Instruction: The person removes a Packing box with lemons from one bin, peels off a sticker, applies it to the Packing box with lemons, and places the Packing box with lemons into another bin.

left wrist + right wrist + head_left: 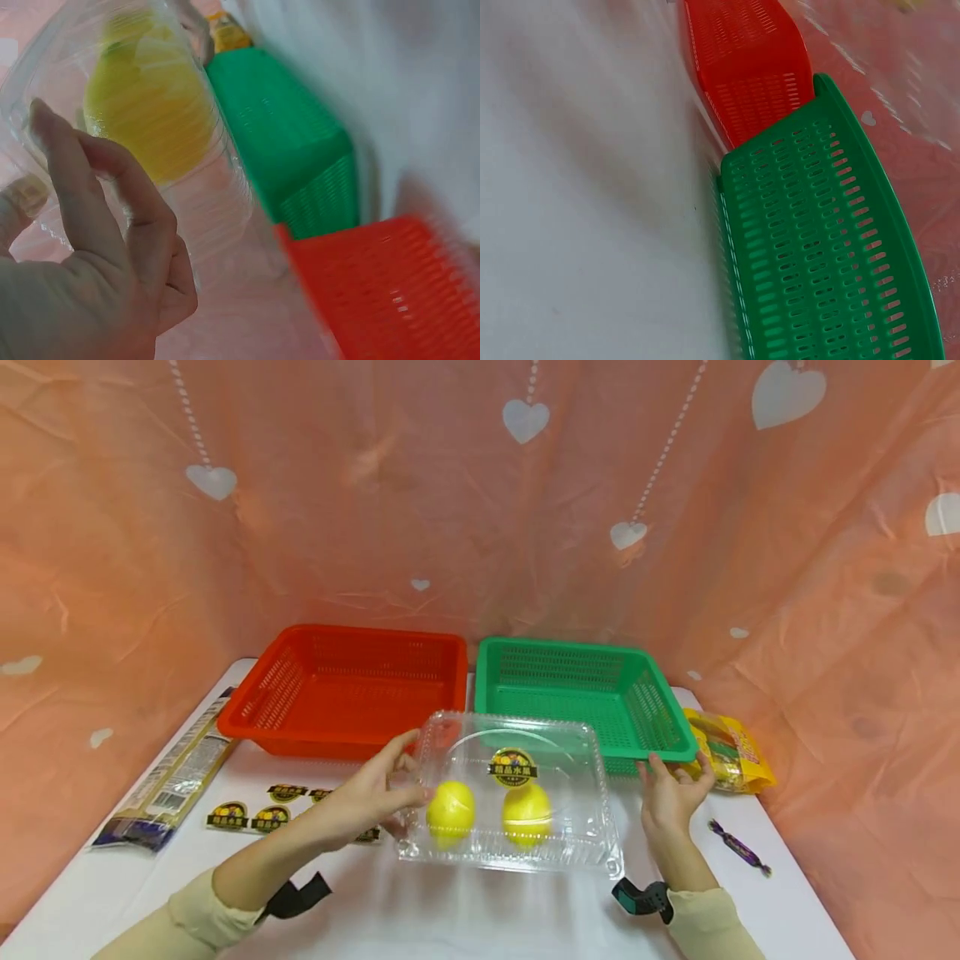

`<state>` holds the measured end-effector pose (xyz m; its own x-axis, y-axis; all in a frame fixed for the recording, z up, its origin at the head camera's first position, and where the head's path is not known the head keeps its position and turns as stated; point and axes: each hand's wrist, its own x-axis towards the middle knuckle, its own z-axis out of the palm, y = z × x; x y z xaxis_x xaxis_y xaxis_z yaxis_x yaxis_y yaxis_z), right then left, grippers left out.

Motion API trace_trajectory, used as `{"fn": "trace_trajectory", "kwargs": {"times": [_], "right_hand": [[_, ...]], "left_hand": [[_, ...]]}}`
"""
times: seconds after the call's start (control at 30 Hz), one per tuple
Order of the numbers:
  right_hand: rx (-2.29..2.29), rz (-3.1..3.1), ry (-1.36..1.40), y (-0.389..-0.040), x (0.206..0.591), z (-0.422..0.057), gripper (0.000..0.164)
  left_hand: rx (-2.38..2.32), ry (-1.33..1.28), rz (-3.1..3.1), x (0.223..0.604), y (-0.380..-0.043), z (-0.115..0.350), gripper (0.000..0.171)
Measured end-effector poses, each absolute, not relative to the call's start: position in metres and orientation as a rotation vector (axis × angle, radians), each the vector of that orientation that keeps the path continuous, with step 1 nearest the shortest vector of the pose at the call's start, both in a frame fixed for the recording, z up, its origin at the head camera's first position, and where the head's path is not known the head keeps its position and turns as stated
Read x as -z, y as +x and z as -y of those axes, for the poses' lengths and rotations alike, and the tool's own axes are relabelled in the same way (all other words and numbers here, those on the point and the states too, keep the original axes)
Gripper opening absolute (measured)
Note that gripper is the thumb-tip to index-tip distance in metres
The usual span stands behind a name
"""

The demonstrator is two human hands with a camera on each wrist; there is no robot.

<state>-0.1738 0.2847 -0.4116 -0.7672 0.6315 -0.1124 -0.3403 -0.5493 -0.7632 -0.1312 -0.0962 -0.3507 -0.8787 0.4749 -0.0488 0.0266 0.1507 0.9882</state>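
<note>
My left hand grips the left edge of a clear plastic clamshell box, raised in front of the baskets with its lid side tilted toward me. Inside sit two yellow lemon-like fruits. A black and gold round label is stuck on the box. In the left wrist view my thumb and fingers pinch the box rim around the fruit. My right hand is beside the front right corner of the green basket, its fingers spread and fingertips right at the rim, holding nothing.
A red basket stands left of the green one. Several loose labels lie on the white table, with a long gold packet at the left. At the right are a yellow bag and a purple-wrapped candy.
</note>
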Motion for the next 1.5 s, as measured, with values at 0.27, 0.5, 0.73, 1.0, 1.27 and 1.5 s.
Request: {"fn": "trace_trajectory", "kwargs": {"times": [0.27,0.5,0.73,1.0,1.27,1.5], "right_hand": [[-2.245,1.028,-0.539,-0.176,0.415,-0.289,0.067],[-2.284,1.040,-0.516,-0.177,0.414,-0.290,0.066],[-2.289,1.030,-0.493,-0.173,0.418,-0.293,0.066],[-2.294,1.025,-0.474,-0.174,0.421,-0.290,0.064],[-2.293,1.041,-0.491,-0.174,0.419,-0.287,0.066],[-2.287,1.089,-0.485,-0.173,0.417,-0.289,0.065]], "left_hand": [[-1.795,0.447,-2.139,0.322,-0.198,0.046,0.089],[-1.925,0.430,-2.032,0.314,-0.267,-0.015,0.089],[-1.905,0.509,-1.915,0.326,-0.322,-0.061,0.089],[-1.724,0.420,-1.870,0.338,-0.351,-0.075,0.099],[-1.501,0.291,-1.864,0.339,-0.355,-0.080,0.104],[-1.363,0.250,-1.865,0.340,-0.352,-0.081,0.096]]}}
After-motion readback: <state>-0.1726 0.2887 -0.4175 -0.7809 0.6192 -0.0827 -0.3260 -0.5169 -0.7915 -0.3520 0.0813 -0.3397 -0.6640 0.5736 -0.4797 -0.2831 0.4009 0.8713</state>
